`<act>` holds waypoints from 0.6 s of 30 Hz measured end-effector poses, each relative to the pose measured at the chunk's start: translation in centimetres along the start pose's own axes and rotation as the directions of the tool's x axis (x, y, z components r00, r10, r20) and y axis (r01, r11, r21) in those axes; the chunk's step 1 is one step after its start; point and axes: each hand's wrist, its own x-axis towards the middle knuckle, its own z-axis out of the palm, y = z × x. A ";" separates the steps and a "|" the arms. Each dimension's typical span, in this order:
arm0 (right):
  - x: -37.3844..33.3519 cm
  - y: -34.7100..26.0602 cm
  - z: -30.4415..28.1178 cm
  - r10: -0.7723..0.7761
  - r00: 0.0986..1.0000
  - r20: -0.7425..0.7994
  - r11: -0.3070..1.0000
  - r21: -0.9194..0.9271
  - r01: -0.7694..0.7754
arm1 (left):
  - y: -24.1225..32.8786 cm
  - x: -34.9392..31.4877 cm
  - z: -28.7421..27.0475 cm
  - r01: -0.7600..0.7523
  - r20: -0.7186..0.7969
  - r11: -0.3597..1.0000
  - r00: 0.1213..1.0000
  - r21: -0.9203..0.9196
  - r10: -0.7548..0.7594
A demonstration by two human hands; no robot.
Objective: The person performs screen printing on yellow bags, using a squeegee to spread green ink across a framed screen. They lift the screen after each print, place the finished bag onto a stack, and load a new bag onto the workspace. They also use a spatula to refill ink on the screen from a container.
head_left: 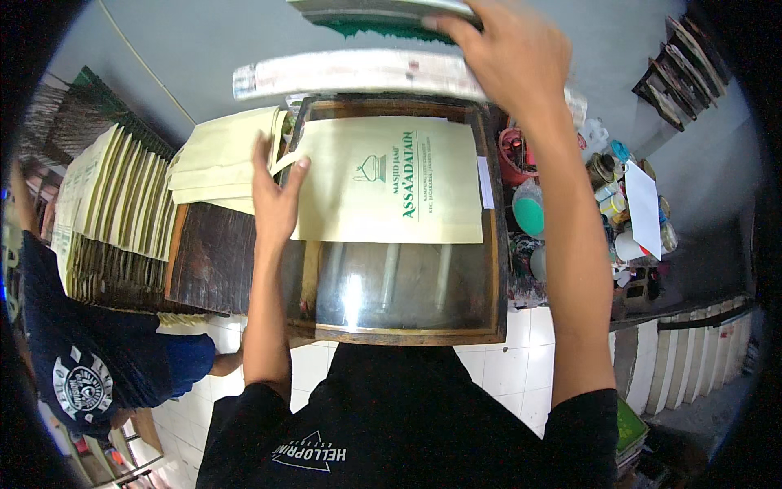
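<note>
A pale yellow cloth bag (pixel 350 196) with green print lies flat on the wood-framed glass-topped table (pixel 358 285). My left hand (pixel 277 196) is at its left end, thumb and fingers spread, with the thumb against the bag's strap. My right hand (pixel 525 61) is raised at the far side, closed on a wide flat squeegee (pixel 383 18) whose lower edge is coated in green ink. Part of the squeegee runs out of view at the top. Below it stretches a long white ink-stained frame edge (pixel 350 73).
More pale bags (pixel 224 159) are piled left of the table, beside a long row of bags (pixel 122 196). Ink tubs and cans (pixel 615 191) crowd the right side, including a green-topped container (pixel 529 216). Another person (pixel 90 350) in dark clothes is at the left.
</note>
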 end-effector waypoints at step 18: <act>12.2 2.5 0.4 0.117 0.992 -0.049 0.992 -0.045 -0.119 | -17.4 -4.4 -9.0 0.647 0.290 0.728 0.759 -0.228 -0.583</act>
